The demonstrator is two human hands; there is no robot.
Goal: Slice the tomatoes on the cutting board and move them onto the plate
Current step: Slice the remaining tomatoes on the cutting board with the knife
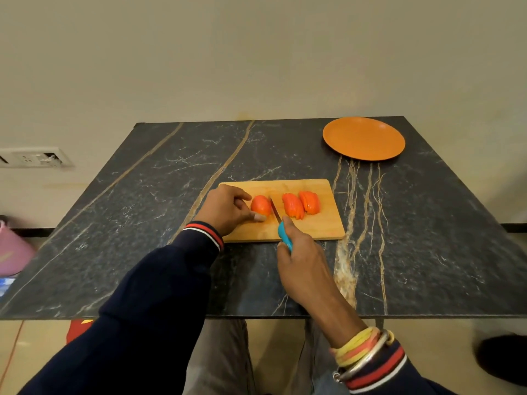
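While the left hand [228, 208] pinches the tomato half [260, 205], the right hand [302, 260] grips the knife [281, 229] just at its 3 o'clock, blade pointing 11 o'clock.

Left grip [228, 208] curls in a pinch; right grip [302, 260] clenched.

The head camera looks forward and down, close over the table [142, 223].

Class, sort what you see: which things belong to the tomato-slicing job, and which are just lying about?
Job: held tomato, sliced tomatoes, knife, cutting board, plate, left hand, right hand.
Lying about: wall socket, pink object, red item on floor.
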